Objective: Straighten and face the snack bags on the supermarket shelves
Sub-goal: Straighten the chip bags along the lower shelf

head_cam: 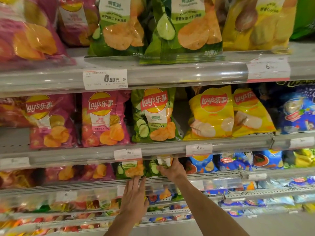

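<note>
Left hand point(133, 197) flat, fingers straight — right hand point(172, 169) grips green bag point(154, 168).

Snack bags point(154, 114) — pink, green, yellow, blue.

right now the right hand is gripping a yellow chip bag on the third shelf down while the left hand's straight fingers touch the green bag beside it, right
Not quite: in the head view the right hand grips a green cucumber bag, not a yellow one. The left hand does touch the neighbouring green bag with straight fingers.

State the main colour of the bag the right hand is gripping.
Green: the bag held by the right hand is green with cucumber slices, seen in the head view.
</note>
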Demonstrator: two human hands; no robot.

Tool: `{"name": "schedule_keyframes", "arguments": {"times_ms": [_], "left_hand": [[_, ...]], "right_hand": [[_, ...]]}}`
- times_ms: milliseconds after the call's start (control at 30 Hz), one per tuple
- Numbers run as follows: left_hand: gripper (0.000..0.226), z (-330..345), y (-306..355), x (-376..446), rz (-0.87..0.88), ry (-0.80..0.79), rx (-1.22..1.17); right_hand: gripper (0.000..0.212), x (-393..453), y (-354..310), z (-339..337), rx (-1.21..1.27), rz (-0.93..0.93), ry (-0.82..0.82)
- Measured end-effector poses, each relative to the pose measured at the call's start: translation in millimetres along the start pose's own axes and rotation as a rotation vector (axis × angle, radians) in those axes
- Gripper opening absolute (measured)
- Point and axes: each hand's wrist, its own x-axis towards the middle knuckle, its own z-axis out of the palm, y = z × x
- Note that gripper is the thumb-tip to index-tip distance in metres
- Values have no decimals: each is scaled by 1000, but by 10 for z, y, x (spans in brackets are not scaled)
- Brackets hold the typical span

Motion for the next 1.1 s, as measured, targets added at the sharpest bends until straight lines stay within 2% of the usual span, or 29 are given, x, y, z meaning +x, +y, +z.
{"name": "schedule_keyframes", "arguments": {"times_ms": [67,133,267,367,500,600,700,800,967,1100], "left_hand": [[80,-4,0,-7,2,-2,-8],[78,13,0,-2,-9,15,-28],[72,59,77,7,-94,70,-78],[72,98,203,11,-162,101,-88],[65,103,506,29,-261,170,-149],[55,122,934,91,-230,179,-287],[36,124,1512,231,-200,183,-481],[32,136,2177,380,-193,210,-685],[24,170,3141,654,-258,273,-827],[31,149,3613,800,-341,322,-892]], "right_hand": [[103,-16,-8,-12,0,19,-32],[101,-76,6,-23,7,19,-13],[75,-300,158,-58,165,-101,99],[55,-505,354,-135,243,-213,109],[45,-662,725,-364,391,-172,144],[28,-625,1098,-713,453,-106,204],[20,-534,1550,-1178,474,-63,280],[12,-449,2029,-1704,445,-41,386],[15,-276,2668,-2496,380,-6,494],[22,-174,2980,-2931,391,-31,480]]}}
